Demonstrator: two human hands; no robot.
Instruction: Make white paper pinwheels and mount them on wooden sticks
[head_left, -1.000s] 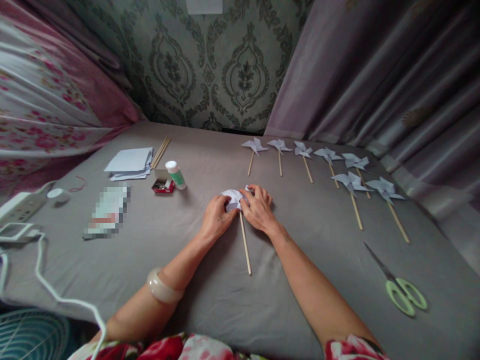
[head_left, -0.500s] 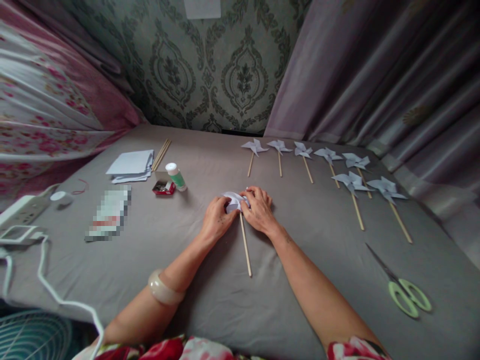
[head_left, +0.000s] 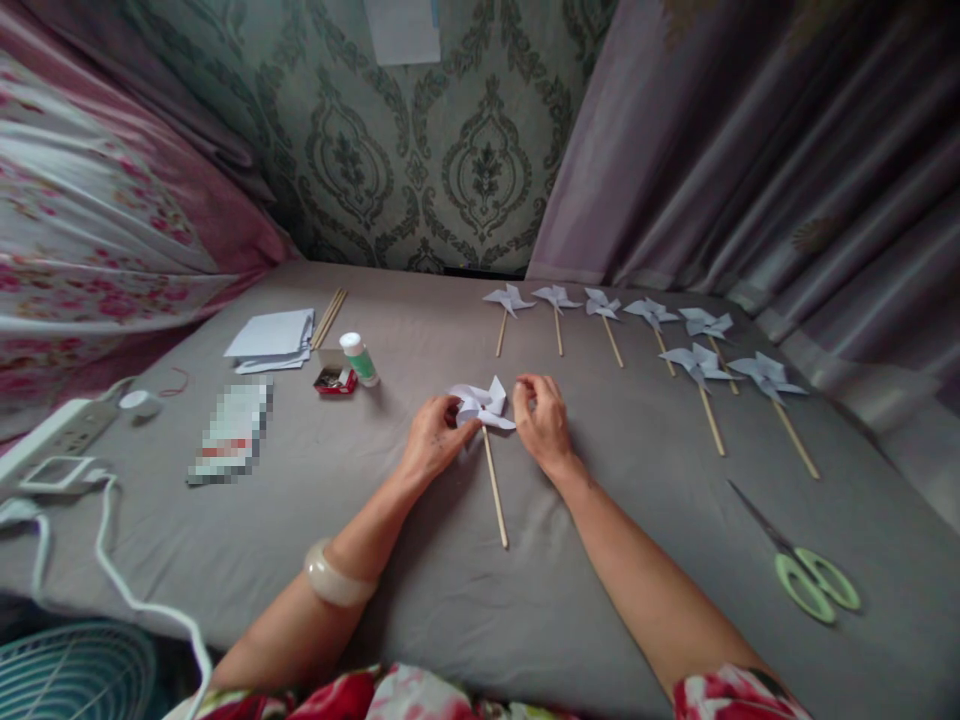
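A white paper pinwheel [head_left: 484, 404] on a wooden stick [head_left: 495, 487] lies in the middle of the grey cloth. My left hand [head_left: 435, 443] rests on its left side, fingers curled and pinching a paper blade. Just right of the pinwheel, apart from it, my right hand [head_left: 541, 423] is off the paper with fingers half curled and nothing visible in them.
Several finished pinwheels [head_left: 701, 362] lie in a row at the back right. Green-handled scissors [head_left: 804, 570] lie at right. A glue bottle [head_left: 359, 357], a small red tin [head_left: 334, 379], paper sheets [head_left: 274, 336] and spare sticks [head_left: 329, 316] sit at back left; a power strip [head_left: 52, 438] at far left.
My right hand has come off the pinwheel and shifted right, so the paper blades now show. My left hand stays on the pinwheel.
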